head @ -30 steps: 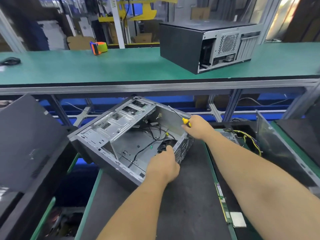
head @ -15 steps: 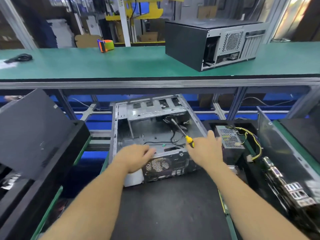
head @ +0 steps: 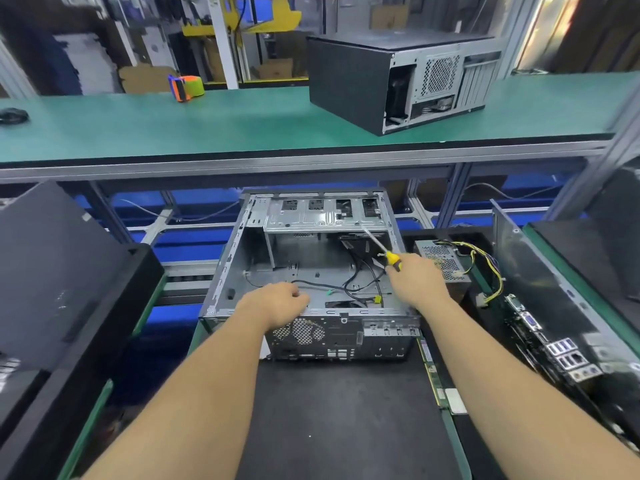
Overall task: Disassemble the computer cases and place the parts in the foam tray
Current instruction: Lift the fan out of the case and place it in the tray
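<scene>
Directly ahead of me, an opened computer case (head: 263, 271) lies flat on the dark work mat (head: 346, 420), its rear panel facing me. At left a black side panel (head: 45, 271) leans in a rack. My left hand (head: 277, 306) rests on the case's rear edge, fingers curled at a black cable (head: 322, 287). My right hand (head: 417, 280) grips a yellow-handled screwdriver (head: 393, 258), its tip by the drive cage (head: 325, 213). Rightward, a power supply (head: 443, 259) and motherboard (head: 540, 330) sit in the black foam tray (head: 481, 306).

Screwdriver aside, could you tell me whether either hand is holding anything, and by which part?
The right hand grips the screwdriver by its yellow handle. The left hand rests on the case rim; whether it pinches the black cable cannot be told.
</scene>
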{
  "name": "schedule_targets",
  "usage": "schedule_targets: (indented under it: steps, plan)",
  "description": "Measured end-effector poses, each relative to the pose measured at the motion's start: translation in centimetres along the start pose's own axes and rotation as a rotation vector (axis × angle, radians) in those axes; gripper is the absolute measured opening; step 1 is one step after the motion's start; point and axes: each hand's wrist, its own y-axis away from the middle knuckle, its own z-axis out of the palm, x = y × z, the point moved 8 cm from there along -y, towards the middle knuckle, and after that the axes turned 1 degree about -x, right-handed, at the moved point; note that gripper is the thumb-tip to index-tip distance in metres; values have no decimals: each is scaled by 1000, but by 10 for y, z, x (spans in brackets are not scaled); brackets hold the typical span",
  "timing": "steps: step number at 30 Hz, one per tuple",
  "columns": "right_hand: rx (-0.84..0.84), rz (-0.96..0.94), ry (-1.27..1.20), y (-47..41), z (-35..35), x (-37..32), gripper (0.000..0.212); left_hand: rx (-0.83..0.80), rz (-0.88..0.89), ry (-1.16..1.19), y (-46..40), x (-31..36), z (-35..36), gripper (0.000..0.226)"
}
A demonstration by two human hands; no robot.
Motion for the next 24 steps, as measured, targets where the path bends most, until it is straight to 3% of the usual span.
schedule_targets:
  steps: [5,7,10,12,16,24]
  plan:
    - [-11,-44,-140,-11,-11,0,34,-171,-69,-72,2,-3,11,36]
    - [-29,-27,-355,-11,-12,13,28,-203,-86,-68,5,-5,14,42]
    - [19,255,-713,4,7,70,24,-200,-87,-36,3,-8,16,56]
    - [45,385,-614,21,32,109,30,-186,-60,-22,2,-5,16,47]
    - [-184,496,-503,66,107,141,21,-120,-51,58,1,-9,13,28]
    - [-191,395,-369,71,107,130,20,-71,-76,-9,8,-7,6,30]
